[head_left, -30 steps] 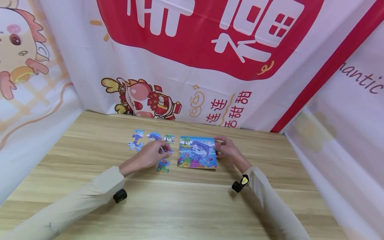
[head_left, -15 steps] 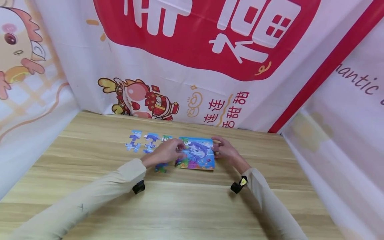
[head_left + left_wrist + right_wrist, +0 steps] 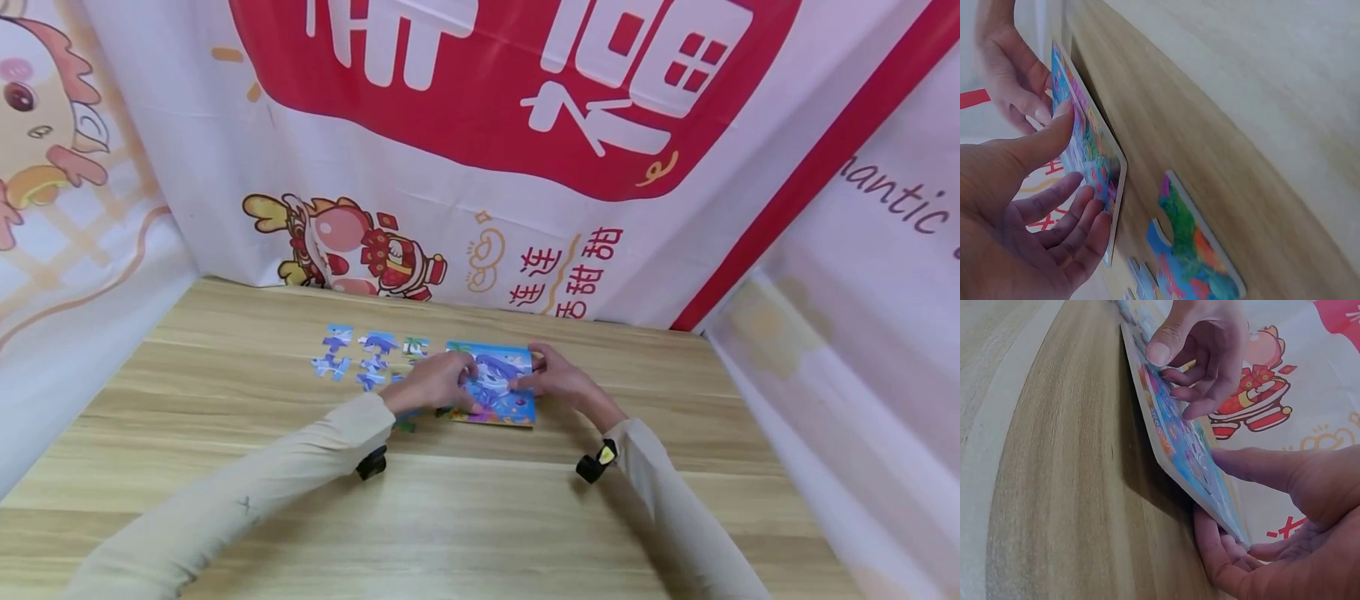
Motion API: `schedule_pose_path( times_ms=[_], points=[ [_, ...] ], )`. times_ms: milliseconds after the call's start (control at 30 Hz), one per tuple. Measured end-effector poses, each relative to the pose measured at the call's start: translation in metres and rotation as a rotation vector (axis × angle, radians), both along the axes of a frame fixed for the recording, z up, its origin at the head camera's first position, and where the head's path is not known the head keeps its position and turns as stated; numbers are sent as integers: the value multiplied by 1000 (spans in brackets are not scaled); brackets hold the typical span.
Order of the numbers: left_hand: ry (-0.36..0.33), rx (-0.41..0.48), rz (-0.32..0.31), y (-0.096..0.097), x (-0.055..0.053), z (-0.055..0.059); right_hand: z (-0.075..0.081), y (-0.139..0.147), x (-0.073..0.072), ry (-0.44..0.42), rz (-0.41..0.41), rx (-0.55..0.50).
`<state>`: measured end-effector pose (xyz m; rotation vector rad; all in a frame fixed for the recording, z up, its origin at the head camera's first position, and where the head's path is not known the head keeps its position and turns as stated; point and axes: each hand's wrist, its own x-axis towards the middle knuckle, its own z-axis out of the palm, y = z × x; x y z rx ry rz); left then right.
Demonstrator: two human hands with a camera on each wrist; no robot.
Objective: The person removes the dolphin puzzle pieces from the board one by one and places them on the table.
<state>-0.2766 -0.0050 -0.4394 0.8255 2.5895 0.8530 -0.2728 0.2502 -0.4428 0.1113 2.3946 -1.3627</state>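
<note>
A dolphin jigsaw puzzle board (image 3: pixel 517 408) lies in the middle of the table in the head view. My right hand (image 3: pixel 558 377) grips its right edge, thumb over the picture and fingers beneath. In the right wrist view the puzzle board (image 3: pixel 1175 440) stands tilted, with a shadow under its raised side. My left hand (image 3: pixel 442 381) is over the left part of the board, thumb and fingers spread apart and relaxed. In the left wrist view the left thumb (image 3: pixel 1054 134) overlaps the picture, and the fingertips (image 3: pixel 1099 209) are close to the board's edge.
Left of the board lie several loose jigsaw pieces (image 3: pixel 378 342), some partly hidden by my left hand and forearm. One colourful piece (image 3: pixel 1188 240) lies near the board in the left wrist view. A printed cloth (image 3: pixel 480 158) hangs behind the wooden table (image 3: pixel 480 517).
My left hand has moved right from the loose pieces, where it pinched a small piece, onto the board and its fingers have spread. The right thumb has come over the board.
</note>
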Motion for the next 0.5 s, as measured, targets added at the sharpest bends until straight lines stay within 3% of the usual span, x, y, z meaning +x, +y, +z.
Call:
schedule_pose_path(
  times_ms=[167, 367, 500],
  points=[
    [-5, 38, -54, 3, 1, -1, 2, -2, 5, 12, 52, 64],
    [-62, 82, -58, 1, 1, 1, 3, -4, 6, 15, 84, 63],
    [-21, 69, -69, 3, 2, 0, 2, -4, 5, 25, 94, 67]
  ],
)
